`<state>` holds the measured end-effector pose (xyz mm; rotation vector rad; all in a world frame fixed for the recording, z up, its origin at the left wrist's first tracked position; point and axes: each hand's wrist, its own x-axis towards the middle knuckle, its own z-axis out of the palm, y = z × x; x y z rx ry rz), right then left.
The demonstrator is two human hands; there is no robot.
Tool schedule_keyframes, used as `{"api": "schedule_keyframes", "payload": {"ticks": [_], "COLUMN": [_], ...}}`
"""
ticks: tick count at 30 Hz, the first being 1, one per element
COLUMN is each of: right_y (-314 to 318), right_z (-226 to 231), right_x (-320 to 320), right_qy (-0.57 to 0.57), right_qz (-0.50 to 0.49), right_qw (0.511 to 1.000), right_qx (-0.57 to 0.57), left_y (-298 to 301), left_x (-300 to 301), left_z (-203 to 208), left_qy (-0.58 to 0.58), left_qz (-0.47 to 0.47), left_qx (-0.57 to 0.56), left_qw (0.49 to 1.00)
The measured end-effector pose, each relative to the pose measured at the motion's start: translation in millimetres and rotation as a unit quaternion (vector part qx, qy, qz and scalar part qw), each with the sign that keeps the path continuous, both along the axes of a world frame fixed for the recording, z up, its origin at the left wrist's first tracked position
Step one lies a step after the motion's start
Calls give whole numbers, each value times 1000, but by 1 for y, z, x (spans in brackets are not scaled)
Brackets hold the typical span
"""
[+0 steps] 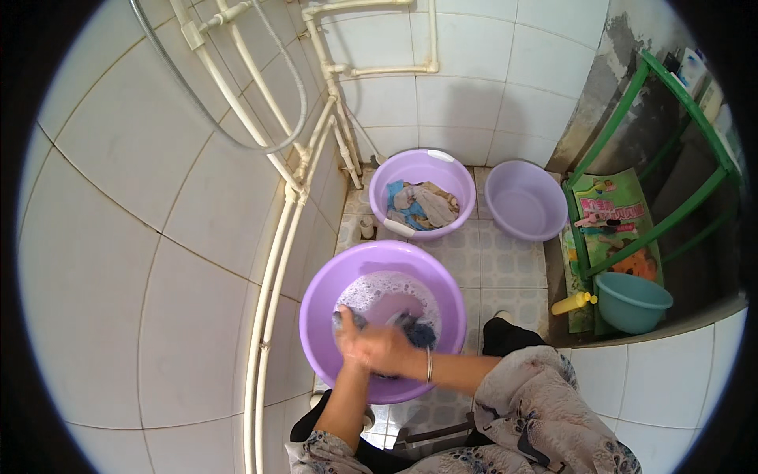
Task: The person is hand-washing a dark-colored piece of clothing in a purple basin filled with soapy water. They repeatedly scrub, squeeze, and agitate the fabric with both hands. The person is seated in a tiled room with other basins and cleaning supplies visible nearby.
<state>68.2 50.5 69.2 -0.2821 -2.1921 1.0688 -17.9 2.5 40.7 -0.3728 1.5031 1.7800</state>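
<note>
A large purple basin (318, 316) with sudsy water (371, 290) stands on the floor in front of me. Over its near half, my left hand (351, 340) is closed on a bunched dark grey cloth (358, 319) that pokes out beside the raised thumb. My right hand (393, 351), a bracelet at its wrist, crosses over against the left hand; its fingers are smeared by motion. More dark blue cloth (420, 332) lies in the suds just beyond the right hand.
Behind stands a purple basin (380, 170) of blue and beige clothes (426, 205). An empty purple basin (525, 200) is beside it. At right are a green metal frame (612, 126), a teal basin (636, 294) and a yellow bottle (572, 303). Cream pipes (272, 292) run along the left wall.
</note>
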Motion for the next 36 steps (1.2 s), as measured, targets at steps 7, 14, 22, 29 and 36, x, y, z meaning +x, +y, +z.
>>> {"api": "schedule_keyframes", "payload": {"ticks": [7,14,22,29,36], "right_y": [48,-3,53,16,73], "right_z": [-32,-8,-18,-32,-1], "right_x": [-4,9,-5,2,1], "right_qy": [-91,25,-69,-121,-106], "right_qz": [-77,12,-111,-46,-25], "right_qw": [993,997,965,983,987], "right_qx": [-21,66,-230,129,-116], "left_y": [-2,-10,3,6,-10], "left_x": [36,12,14,33,27], "left_z": [11,-28,9,-5,40], "left_qy": [-81,-88,5,-126,-36], "left_qz": [-58,-12,8,9,-230], "left_qx": [100,21,59,40,43], "left_qw": [990,996,998,991,972]}}
